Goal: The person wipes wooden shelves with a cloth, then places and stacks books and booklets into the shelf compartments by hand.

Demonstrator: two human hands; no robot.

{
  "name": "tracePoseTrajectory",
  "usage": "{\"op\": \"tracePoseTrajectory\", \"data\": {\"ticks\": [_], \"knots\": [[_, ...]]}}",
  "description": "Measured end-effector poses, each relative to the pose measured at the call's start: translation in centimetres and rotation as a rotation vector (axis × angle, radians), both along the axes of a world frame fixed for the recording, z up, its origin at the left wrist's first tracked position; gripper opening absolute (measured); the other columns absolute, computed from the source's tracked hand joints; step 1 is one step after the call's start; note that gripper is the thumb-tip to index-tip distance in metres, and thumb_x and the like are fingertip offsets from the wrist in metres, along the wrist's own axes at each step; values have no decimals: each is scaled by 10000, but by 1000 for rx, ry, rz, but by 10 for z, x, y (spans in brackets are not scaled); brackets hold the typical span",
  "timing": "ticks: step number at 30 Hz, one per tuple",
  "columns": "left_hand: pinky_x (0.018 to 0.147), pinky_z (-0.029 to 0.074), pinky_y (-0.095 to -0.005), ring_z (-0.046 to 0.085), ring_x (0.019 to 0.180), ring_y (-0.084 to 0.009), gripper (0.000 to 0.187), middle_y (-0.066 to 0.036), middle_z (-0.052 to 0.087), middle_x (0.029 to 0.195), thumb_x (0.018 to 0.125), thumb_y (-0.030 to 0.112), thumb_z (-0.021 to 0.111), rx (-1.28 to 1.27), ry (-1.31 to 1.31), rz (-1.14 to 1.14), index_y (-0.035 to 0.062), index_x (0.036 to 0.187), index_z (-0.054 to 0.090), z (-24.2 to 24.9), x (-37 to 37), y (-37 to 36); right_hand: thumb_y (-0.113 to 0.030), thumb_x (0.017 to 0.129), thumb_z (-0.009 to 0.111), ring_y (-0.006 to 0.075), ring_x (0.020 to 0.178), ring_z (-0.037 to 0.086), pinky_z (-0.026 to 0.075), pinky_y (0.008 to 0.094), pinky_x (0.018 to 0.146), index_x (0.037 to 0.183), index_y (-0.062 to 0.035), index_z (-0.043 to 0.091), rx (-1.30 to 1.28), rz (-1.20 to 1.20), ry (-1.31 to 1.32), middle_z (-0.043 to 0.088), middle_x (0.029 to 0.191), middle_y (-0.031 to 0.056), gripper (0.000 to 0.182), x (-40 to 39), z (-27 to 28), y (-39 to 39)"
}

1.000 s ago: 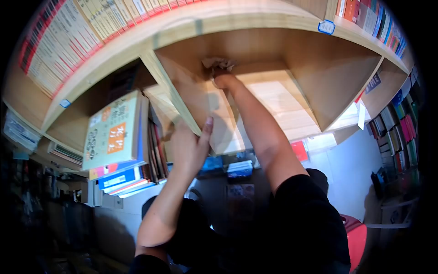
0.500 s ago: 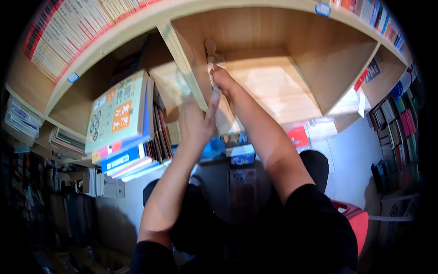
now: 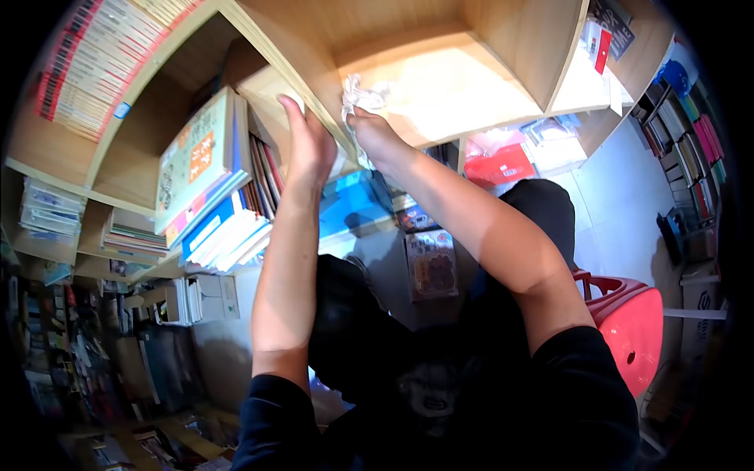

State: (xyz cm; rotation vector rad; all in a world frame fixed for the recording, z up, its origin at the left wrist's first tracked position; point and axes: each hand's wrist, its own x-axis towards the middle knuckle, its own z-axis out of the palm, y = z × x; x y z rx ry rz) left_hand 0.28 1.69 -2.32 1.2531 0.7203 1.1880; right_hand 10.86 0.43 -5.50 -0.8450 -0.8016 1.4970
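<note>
My right hand (image 3: 375, 140) is closed on a crumpled whitish cloth (image 3: 367, 96) at the front left corner of a wooden shelf compartment (image 3: 463, 86). Part of the cloth lies on the shelf board, and part hangs over its front edge. Just left of the upright divider (image 3: 287, 71), my left hand (image 3: 308, 143) has its thumb stretched out, with nothing seen in it. To its left, a stack of books (image 3: 196, 157) with a pale green cover on top leans in the neighbouring compartment.
Below the shelf are a blue item (image 3: 353, 206), a red packet (image 3: 499, 165) and a boxed item (image 3: 432, 265) on the floor. A red plastic stool (image 3: 628, 330) stands at my right. Bookshelves (image 3: 687, 173) line the far right.
The view has shifted, bringing the lower shelf and stool further into sight. My left hand has moved left, away from my right hand and the cloth. My right hand still holds the cloth.
</note>
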Motion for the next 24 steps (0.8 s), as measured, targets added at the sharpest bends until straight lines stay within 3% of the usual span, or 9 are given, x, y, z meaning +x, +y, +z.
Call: {"op": "tracePoseTrajectory", "data": {"ticks": [3, 6, 11, 13, 15, 16, 18, 21, 24], "knots": [[1186, 151, -395, 264, 1427, -280, 907, -152, 300, 1544, 947, 701, 217, -32, -123, -51, -23, 1492, 239, -10, -5, 10, -154, 974, 467, 235, 1293, 449, 347, 311, 1062, 1412, 49, 407, 124, -33, -33, 503, 1387, 173, 487, -4, 41, 25], [1189, 156, -404, 242, 1438, -271, 759, -127, 253, 1569, 1001, 597, 242, -91, -140, -106, 37, 1512, 219, 13, 4, -12, -122, 938, 485, 211, 933, 569, 447, 345, 831, 1125, 51, 612, 310, -27, -19, 640, 1060, 135, 285, -4, 106, 60], [1190, 168, -390, 240, 1440, -262, 664, -85, 278, 1562, 1020, 547, 266, -110, -164, -53, 103, 1513, 247, 17, 8, -16, -131, 920, 503, 212, 896, 565, 435, 357, 805, 1085, 56, 633, 313, -129, -165, 646, 1012, 133, 281, -5, 184, 57], [1186, 185, -374, 250, 1436, -243, 636, -82, 301, 1549, 1028, 524, 282, -110, -175, -43, 98, 1501, 267, 19, 8, -20, -138, 917, 509, 208, 896, 559, 431, 360, 797, 1080, 61, 632, 367, -128, -197, 644, 1027, 137, 285, -8, 172, 58], [1181, 199, -370, 272, 1424, -235, 620, -80, 324, 1536, 1031, 513, 289, -144, -181, -32, 96, 1491, 286, 22, 10, -21, -165, 924, 514, 228, 1071, 557, 428, 334, 896, 1223, 82, 570, 353, -127, -126, 608, 1204, 173, 391, -8, 146, 49], [1175, 214, -365, 295, 1412, -228, 604, -78, 346, 1523, 1035, 502, 296, -158, -178, -36, 95, 1480, 304, 22, 8, -21, -196, 941, 501, 247, 1291, 455, 359, 308, 1041, 1398, 77, 411, 370, -166, -101, 490, 1398, 196, 540, -10, 128, 40], [1168, 226, -366, 319, 1396, -228, 595, -79, 374, 1502, 1035, 502, 298, -157, -176, -12, 90, 1463, 330, 17, 8, -18, -216, 959, 484, 262, 1397, 342, 267, 306, 1128, 1479, 73, 252, 295, -58, -139, 388, 1484, 215, 638, -2, 88, 31], [1157, 245, -362, 353, 1372, -227, 583, -81, 417, 1469, 1034, 501, 308, -162, -184, 6, 85, 1438, 369, 17, 7, -17, -175, 967, 448, 276, 1378, 363, 266, 322, 1126, 1466, 104, 249, 85, -9, -17, 384, 1472, 247, 605, -2, 10, 23], [1155, 245, -364, 360, 1368, -227, 580, -84, 438, 1453, 1031, 504, 315, -176, -188, -27, 87, 1427, 388, 17, 6, -16, -150, 965, 433, 275, 1382, 357, 264, 324, 1127, 1465, 105, 250, -42, 24, -36, 376, 1478, 245, 590, 0, 7, 17]]}}
